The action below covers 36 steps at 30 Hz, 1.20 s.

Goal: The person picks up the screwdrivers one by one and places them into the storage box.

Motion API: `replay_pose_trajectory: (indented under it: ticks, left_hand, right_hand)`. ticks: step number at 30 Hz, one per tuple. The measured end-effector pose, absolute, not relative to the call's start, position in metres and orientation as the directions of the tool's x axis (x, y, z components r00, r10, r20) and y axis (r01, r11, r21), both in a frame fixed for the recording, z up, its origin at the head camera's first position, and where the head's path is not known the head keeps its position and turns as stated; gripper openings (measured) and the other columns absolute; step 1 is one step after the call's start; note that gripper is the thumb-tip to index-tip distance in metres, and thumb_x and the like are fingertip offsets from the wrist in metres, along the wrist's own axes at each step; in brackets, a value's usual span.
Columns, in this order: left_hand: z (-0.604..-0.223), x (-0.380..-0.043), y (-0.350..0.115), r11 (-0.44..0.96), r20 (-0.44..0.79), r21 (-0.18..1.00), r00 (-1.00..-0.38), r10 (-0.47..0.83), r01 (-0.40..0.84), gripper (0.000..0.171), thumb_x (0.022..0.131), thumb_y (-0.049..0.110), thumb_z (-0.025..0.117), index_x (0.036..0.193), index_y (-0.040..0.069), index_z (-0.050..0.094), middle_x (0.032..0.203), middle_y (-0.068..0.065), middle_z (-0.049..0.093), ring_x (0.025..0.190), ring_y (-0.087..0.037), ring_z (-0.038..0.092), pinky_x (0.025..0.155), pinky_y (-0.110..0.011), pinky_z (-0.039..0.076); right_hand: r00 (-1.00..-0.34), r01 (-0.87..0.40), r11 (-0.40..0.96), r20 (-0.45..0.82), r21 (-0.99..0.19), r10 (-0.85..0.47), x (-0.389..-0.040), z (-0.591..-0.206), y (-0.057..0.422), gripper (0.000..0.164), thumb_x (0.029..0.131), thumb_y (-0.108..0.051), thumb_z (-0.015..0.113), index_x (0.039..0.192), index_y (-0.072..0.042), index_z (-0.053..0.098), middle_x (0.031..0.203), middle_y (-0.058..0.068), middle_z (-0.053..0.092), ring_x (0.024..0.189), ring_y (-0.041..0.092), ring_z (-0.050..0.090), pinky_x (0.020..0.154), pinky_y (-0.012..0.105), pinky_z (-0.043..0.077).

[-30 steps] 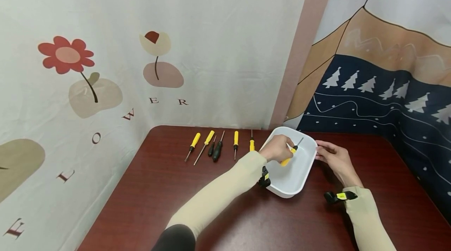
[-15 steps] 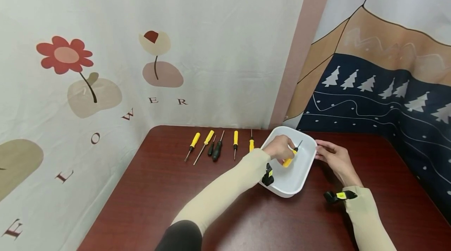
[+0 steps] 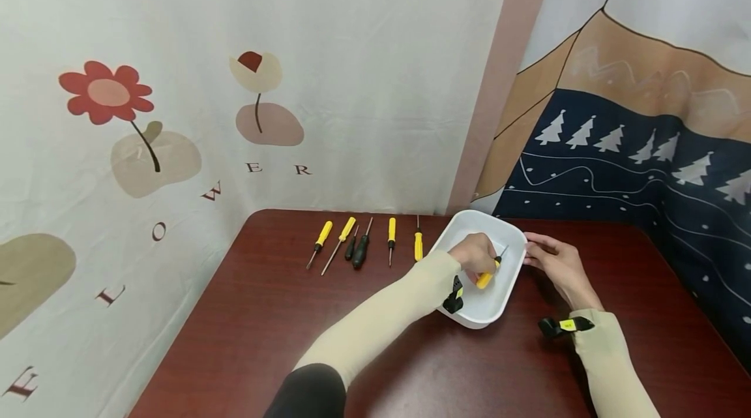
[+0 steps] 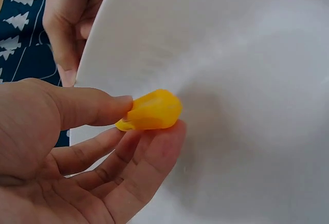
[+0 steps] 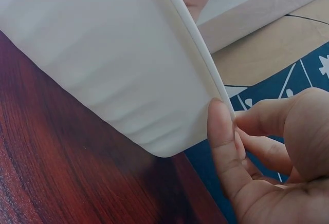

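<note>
Inside the white plastic container (image 3: 504,294), my left hand (image 3: 474,253) pinches a screwdriver (image 3: 484,280) by its yellow handle, the shaft pointing away to the upper right. In the left wrist view the thumb and fingertips grip the yellow handle (image 4: 157,111), whose rounded end faces the camera above the white floor. At the container's right side, my right hand (image 3: 557,265) holds its edge. The right wrist view shows one fingertip (image 5: 218,118) against the outer wall and the thumb right at the rim (image 5: 205,54).
On the dark red table (image 3: 264,327), to the container's left, lie several screwdrivers: yellow-handled ones such as this screwdriver (image 3: 418,245) and two black-handled ones, including the larger black screwdriver (image 3: 360,253). A printed curtain (image 3: 375,111) hangs along the table's back edge.
My left hand has moved slightly right and lower into the container with the yellow screwdriver. The right hand stays at the container's edge.
</note>
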<state>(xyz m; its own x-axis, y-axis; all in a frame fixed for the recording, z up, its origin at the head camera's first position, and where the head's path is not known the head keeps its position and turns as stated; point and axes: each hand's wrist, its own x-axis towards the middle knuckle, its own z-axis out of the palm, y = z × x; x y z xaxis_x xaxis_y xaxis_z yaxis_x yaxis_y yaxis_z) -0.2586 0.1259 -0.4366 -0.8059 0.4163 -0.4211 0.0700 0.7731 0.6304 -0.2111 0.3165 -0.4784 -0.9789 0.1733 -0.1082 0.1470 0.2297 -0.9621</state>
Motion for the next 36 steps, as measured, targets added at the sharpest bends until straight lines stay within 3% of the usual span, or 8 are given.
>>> replay_pose_trajectory:
  ticks: [6,14,18,22,29,36]
  left_hand:
    - [-0.437,-0.257,0.131,0.809,-0.451,0.583,-0.798,0.401,0.077,0.012,0.087,0.007,0.075,0.084,0.007,0.064,0.073,-0.005,0.064,0.054,-0.017,0.066,0.057,-0.029,0.061]
    - [-0.438,-0.255,0.137,0.862,-0.480,0.495,-0.791,0.379,0.113,0.016,0.088,0.012,0.077,0.080,0.007,0.064,0.073,-0.006,0.066,0.055,-0.018,0.071,0.055,-0.026,0.060]
    - [-0.436,-0.252,0.139,0.884,-0.492,0.446,-0.788,0.371,0.137,0.018,0.089,0.012,0.077,0.078,0.006,0.064,0.071,-0.006,0.068,0.057,-0.017,0.073,0.052,-0.023,0.058]
    - [-0.435,-0.248,0.140,0.888,-0.509,0.441,-0.778,0.367,0.130,0.017,0.088,0.009,0.076,0.081,0.004,0.062,0.069,-0.008,0.069,0.062,-0.020,0.076,0.050,-0.023,0.057]
    - [-0.434,-0.248,0.141,0.881,-0.553,0.466,-0.750,0.361,0.080,0.017,0.089,0.008,0.076,0.090,0.003,0.060,0.076,-0.012,0.071,0.071,-0.024,0.078,0.056,-0.026,0.060]
    - [-0.426,-0.248,0.145,0.893,-0.621,0.450,-0.717,0.317,0.005,0.021,0.090,0.009,0.076,0.097,0.005,0.057,0.082,-0.012,0.070,0.076,-0.025,0.078,0.067,-0.030,0.063]
  right_hand:
    - [-0.979,0.145,0.234,-0.104,-0.962,0.176,-0.211,-0.478,0.317,0.048,0.103,-0.015,0.062,0.146,0.003,0.052,0.116,-0.004,0.064,0.084,-0.001,0.069,0.081,0.019,0.059]
    - [-0.979,0.148,0.233,-0.109,-0.961,0.175,-0.210,-0.479,0.317,0.048,0.103,-0.016,0.062,0.146,0.003,0.053,0.130,0.011,0.061,0.085,-0.001,0.069,0.082,0.019,0.059]
    - [-0.979,0.140,0.228,-0.101,-0.963,0.174,-0.210,-0.478,0.317,0.047,0.103,-0.014,0.062,0.146,0.003,0.053,0.124,0.005,0.063,0.084,-0.001,0.069,0.081,0.019,0.059]
    - [-0.980,0.138,0.221,-0.101,-0.966,0.173,-0.210,-0.478,0.316,0.047,0.102,-0.014,0.062,0.145,0.004,0.053,0.116,-0.004,0.064,0.084,-0.001,0.069,0.081,0.019,0.059]
    - [-0.978,0.147,0.239,-0.106,-0.960,0.178,-0.210,-0.478,0.316,0.047,0.103,-0.015,0.062,0.146,0.003,0.053,0.132,0.013,0.061,0.084,-0.001,0.069,0.082,0.019,0.059]
    - [-0.979,0.140,0.244,-0.098,-0.960,0.176,-0.210,-0.478,0.317,0.047,0.103,-0.014,0.062,0.146,0.003,0.053,0.130,0.011,0.062,0.084,-0.002,0.069,0.082,0.020,0.059]
